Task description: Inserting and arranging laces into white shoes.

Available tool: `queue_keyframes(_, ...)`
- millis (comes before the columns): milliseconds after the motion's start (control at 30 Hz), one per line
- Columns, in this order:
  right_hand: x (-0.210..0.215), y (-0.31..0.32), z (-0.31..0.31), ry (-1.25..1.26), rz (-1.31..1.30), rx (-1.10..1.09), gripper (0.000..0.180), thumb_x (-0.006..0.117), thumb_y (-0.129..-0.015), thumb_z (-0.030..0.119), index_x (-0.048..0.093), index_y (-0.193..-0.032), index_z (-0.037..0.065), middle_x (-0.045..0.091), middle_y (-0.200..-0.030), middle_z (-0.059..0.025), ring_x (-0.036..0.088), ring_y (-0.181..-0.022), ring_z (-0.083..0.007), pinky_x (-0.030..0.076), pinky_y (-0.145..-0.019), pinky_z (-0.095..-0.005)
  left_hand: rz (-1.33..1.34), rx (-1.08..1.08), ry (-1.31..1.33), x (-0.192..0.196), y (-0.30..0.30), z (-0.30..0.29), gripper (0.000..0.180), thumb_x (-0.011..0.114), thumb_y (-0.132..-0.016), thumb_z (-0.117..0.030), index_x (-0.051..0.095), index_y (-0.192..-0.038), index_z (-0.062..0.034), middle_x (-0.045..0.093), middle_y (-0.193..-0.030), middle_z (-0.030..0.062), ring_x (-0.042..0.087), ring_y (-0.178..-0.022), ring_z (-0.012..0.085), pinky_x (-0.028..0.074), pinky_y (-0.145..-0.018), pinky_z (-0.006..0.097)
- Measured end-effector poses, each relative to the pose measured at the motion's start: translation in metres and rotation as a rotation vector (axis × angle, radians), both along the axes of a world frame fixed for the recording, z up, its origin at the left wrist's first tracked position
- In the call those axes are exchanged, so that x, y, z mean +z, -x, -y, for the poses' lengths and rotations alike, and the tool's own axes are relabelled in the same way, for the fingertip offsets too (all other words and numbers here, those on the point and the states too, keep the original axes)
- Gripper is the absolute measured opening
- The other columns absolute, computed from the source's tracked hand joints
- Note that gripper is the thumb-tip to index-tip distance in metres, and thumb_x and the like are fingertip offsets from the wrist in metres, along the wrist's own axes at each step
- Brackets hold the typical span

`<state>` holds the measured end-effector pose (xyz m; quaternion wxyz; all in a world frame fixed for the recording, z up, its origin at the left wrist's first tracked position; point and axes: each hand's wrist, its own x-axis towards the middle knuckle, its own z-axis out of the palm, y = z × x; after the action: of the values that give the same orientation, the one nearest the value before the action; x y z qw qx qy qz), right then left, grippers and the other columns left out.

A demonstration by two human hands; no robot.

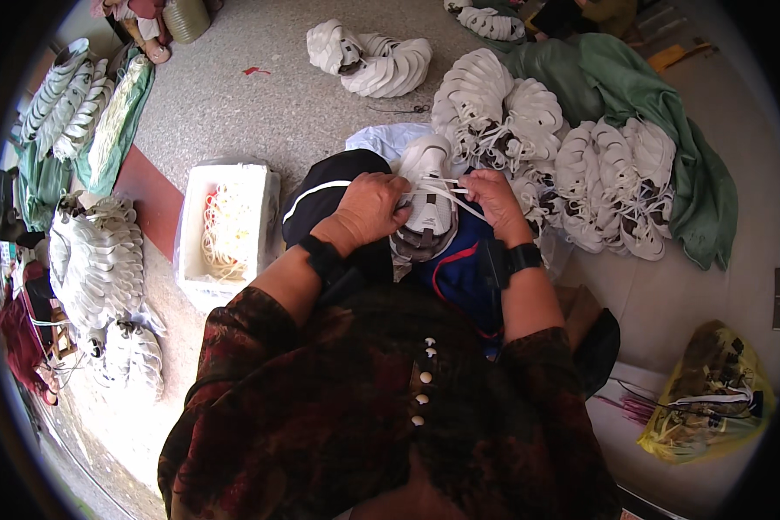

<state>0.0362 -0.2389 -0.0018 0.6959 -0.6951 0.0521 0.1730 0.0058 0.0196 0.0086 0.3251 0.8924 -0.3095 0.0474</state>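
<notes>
A white shoe upper [429,217] rests across my lap, its pale tongue and brown lining showing. My left hand [368,206] is closed at the upper's left edge, fingers curled against it. With pinched fingers, my right hand [494,201] grips a white shoelace [446,187] on the other side. Lace strands stretch across the front of the upper toward my right fingers. Exactly how the left fingertips hold the edge is hidden. Dark cloth [321,195] lies under my left forearm, and blue cloth with red piping [459,269] under my right.
A white foam box [187,225] of loose laces stands at left. Stacked white uppers lie to the right [615,182], ahead [386,69] and far left [100,260]. A green sack [633,82] is behind the right stacks; a yellow plastic bag [711,399] sits lower right. Other people show at the edges.
</notes>
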Motion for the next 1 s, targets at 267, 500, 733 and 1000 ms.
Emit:
queue_keyframes(267,0.005,0.011,-0.024,0.273,0.190,-0.001,0.015,0.061,-0.071,0.011,0.058,-0.061,0.001,0.050,-0.056,0.0036,0.042,-0.052,-0.0049,0.031,-0.047,-0.0223,0.000,-0.024,0.079,0.000,-0.006,-0.009,0.025,0.064,-0.074,-0.024,0.060,-0.088,-0.0039,0.060,-0.077,0.0126,0.059,-0.077,0.0306,0.046,-0.071,0.039)
queue_keyframes(500,0.002,0.016,-0.012,0.488,0.253,0.014,0.027,0.061,-0.072,0.012,0.048,-0.050,0.003,0.038,-0.049,0.0048,0.035,-0.048,-0.0041,0.026,-0.042,-0.0250,-0.034,0.084,0.130,-0.013,-0.007,0.002,0.011,0.062,-0.072,-0.020,0.062,-0.074,-0.0092,0.062,-0.072,0.0102,0.061,-0.069,0.0293,0.049,-0.060,0.037)
queue_keyframes(733,0.014,0.025,-0.018,0.359,-0.040,0.057,0.015,0.066,-0.073,0.008,0.051,-0.070,0.006,0.048,-0.056,0.0019,0.040,-0.046,-0.0048,0.029,-0.042,-0.0206,-0.069,0.196,0.161,-0.015,-0.003,-0.016,0.009,0.064,-0.069,-0.020,0.061,-0.069,-0.0110,0.061,-0.069,0.0094,0.060,-0.065,0.0289,0.048,-0.058,0.037)
queue_keyframes(1000,0.004,0.036,-0.001,0.473,0.269,0.019,0.007,0.063,-0.070,0.003,0.056,-0.069,0.003,0.049,-0.061,0.0055,0.042,-0.056,-0.0035,0.033,-0.052,-0.0196,-0.184,0.191,0.372,0.001,0.000,-0.095,0.009,0.066,-0.075,-0.011,0.062,-0.073,-0.0036,0.060,-0.065,0.0076,0.056,-0.059,0.0150,0.044,-0.058,0.027)
